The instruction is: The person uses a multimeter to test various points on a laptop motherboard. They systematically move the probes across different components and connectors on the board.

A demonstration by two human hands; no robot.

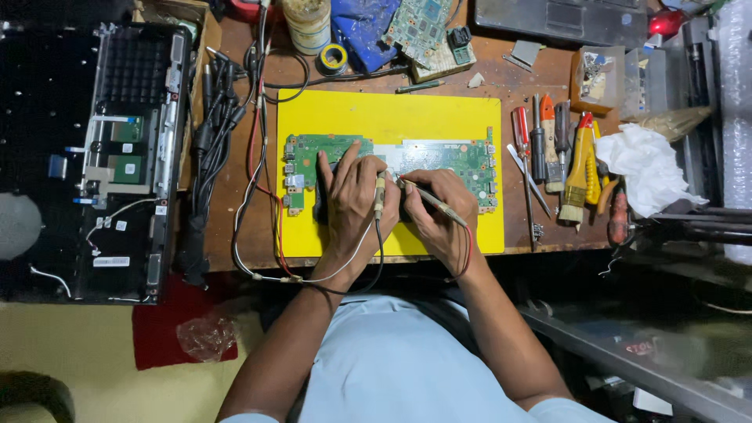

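Observation:
A green circuit board (462, 157) lies across a yellow mat (392, 113) on the wooden bench. My left hand (350, 200) rests on the board's middle and pinches a thin probe (380, 196) with a black lead. My right hand (439, 211) holds a second probe (435, 200) like a pen, its tip touching the board near the centre. Both tips meet close together between my hands. The part of the board under my hands is hidden.
An opened laptop chassis (129, 157) sits at the left beside a bundle of cables (215, 133). Screwdrivers, a brush (576, 176) and crumpled tissue (646, 164) lie at the right. A solder roll (334, 56), another circuit board (415, 27) and a parts box (599, 74) stand behind the mat.

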